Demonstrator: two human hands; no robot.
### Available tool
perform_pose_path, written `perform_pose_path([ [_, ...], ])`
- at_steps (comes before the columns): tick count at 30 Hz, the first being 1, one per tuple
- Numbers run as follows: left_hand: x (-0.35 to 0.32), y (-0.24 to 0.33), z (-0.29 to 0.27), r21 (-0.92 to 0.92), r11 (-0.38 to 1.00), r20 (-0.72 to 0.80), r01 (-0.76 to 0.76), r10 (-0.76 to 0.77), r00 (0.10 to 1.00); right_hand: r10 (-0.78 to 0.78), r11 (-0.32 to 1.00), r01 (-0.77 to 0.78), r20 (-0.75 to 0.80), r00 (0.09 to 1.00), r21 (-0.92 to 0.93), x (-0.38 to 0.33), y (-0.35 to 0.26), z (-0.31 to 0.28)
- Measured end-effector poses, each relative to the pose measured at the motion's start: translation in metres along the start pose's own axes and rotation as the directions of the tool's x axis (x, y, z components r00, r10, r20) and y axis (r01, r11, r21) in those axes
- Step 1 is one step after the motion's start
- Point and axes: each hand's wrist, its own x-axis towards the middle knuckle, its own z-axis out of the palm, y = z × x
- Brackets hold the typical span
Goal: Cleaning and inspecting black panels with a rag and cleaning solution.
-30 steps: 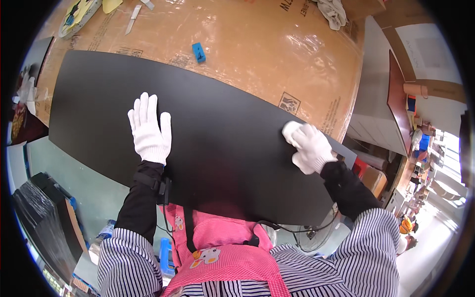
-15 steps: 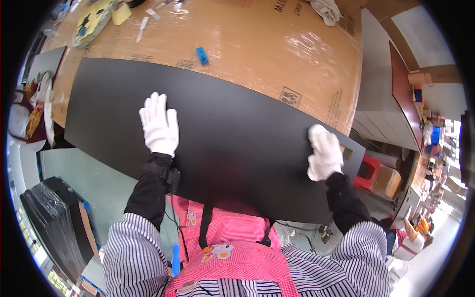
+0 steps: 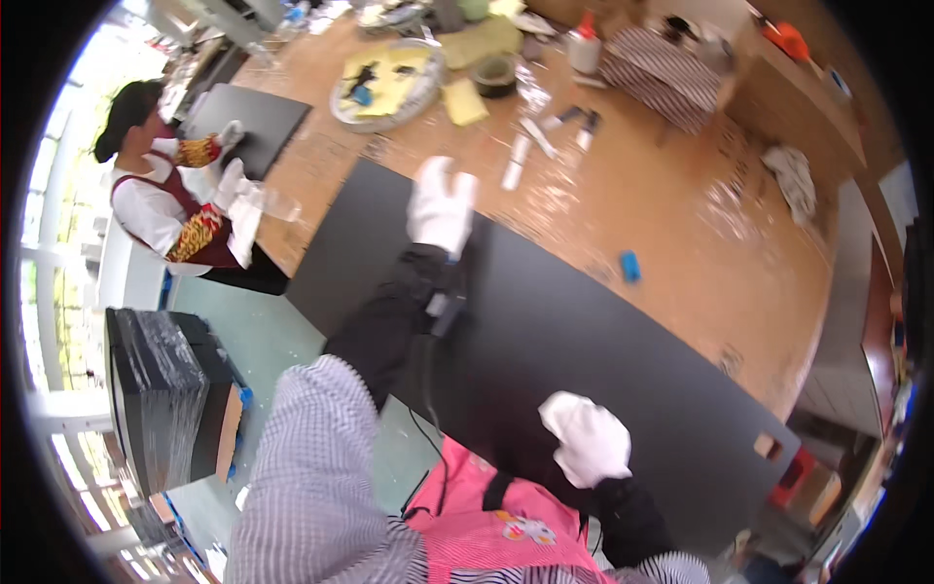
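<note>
A large black panel (image 3: 584, 331) lies on the cardboard-covered table, with a small rectangular cutout near its right end. My left hand (image 3: 443, 206), in a white glove, is at the panel's far edge, thumb and fingers apart and nothing in it. Over the near part of the panel is my right hand (image 3: 587, 440), also white-gloved, with its fingers curled in. Whatever it may hold is hidden. Beyond the far edge lies a small blue block (image 3: 630, 266), and white strip-like tools (image 3: 517, 162) are past my left hand.
Farther back are a round tray (image 3: 428, 92) with yellow sheets, a tape roll (image 3: 494, 75), a white bottle with a red tip (image 3: 584, 47) and a crumpled cloth (image 3: 790, 183). A co-worker (image 3: 161, 185) handles another dark panel (image 3: 255, 122) at left. Wrapped dark panels (image 3: 170, 399) stand on the floor.
The view has swung left, bringing the co-worker and more tools into sight. My left hand has gone from the panel's face to its far edge; my right has moved left, away from the cutout.
</note>
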Motion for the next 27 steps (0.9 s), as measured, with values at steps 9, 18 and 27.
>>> perform_pose_path([
  [9,-0.040,0.015,-0.029,-0.408,0.695,0.425,0.593,-0.430,0.797,0.732,0.678,-0.528,-0.535,0.422,0.511,-0.028,0.087,0.021],
  [18,0.074,-0.210,-0.180,-0.158,0.846,-0.356,0.509,-0.530,0.770,0.912,0.406,-0.408,-0.336,0.234,0.817,-0.012,0.074,0.009],
  [27,0.136,-0.275,-0.131,-0.351,0.770,0.010,0.533,-0.566,0.824,0.565,0.671,-0.735,-0.574,0.593,-0.099,0.033,-0.042,0.006],
])
